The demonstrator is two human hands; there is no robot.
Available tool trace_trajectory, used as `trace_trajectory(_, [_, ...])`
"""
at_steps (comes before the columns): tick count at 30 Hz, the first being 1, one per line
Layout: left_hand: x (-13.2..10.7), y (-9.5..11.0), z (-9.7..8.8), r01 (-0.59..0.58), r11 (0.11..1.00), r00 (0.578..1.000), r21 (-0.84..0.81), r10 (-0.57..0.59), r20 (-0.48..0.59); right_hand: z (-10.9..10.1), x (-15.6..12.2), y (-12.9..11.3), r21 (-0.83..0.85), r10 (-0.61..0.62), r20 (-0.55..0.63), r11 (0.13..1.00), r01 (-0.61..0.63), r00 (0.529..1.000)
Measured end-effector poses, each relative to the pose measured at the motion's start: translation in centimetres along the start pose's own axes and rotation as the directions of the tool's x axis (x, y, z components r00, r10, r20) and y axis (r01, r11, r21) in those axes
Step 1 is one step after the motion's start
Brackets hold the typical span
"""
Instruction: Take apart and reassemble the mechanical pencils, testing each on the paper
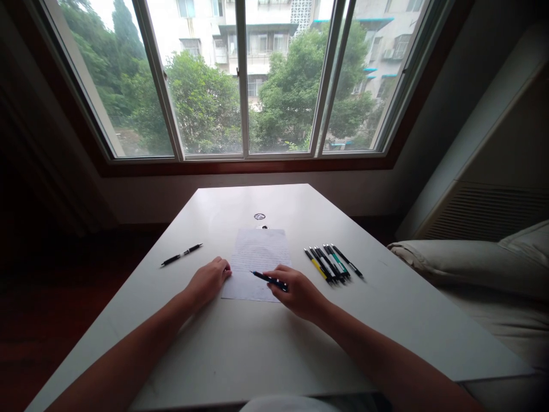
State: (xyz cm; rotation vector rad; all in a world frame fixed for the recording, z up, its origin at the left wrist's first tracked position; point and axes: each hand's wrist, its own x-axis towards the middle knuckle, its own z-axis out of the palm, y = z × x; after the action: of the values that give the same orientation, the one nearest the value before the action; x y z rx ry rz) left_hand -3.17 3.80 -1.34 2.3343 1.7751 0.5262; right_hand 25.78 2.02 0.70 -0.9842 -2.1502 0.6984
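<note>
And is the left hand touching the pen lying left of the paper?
Apart. The head view shows white tabletop between the left hand and that black pen.

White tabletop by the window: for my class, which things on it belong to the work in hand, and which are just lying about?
In use:
- dark slim pen, held in the right hand
- white paper sheet with lines of writing, left hand at its left edge

Lying about:
- black pen with a pale band
- row of black, yellow and green pens
</note>
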Motion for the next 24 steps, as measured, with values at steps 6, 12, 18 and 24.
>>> trace_trajectory(6, [-0.1, -0.2, 0.6, -0.005, 1.0, 1.0, 0.009, 0.005, 0.0, 0.1, 0.0, -0.1, -0.004, 0.002, 0.015, 1.0, -0.002, 1.0])
trace_trajectory(12, [-0.1, 0.6, 0.1, -0.081, 0.993, 0.988, -0.085, 0.069, -0.135, -0.1, 0.0, -0.3, 0.008, -0.011, 0.007, 1.0, 0.011, 1.0])
trace_trajectory(18, [-0.7, 2.5, -1.1, -0.288, 0.929, 0.931, -0.232, 0.215, -0.296, 0.0, -0.1, -0.2, 0.034, 0.009, -0.008, 0.999, -0.008, 1.0])
trace_trajectory(24, [-1.5, 2.8, -0.5, -0.251, 0.869, 0.942, -0.427, 0.117, -0.316, 0.2, -0.3, -0.4, 0.038, 0.01, -0.009, 0.999, -0.009, 1.0])
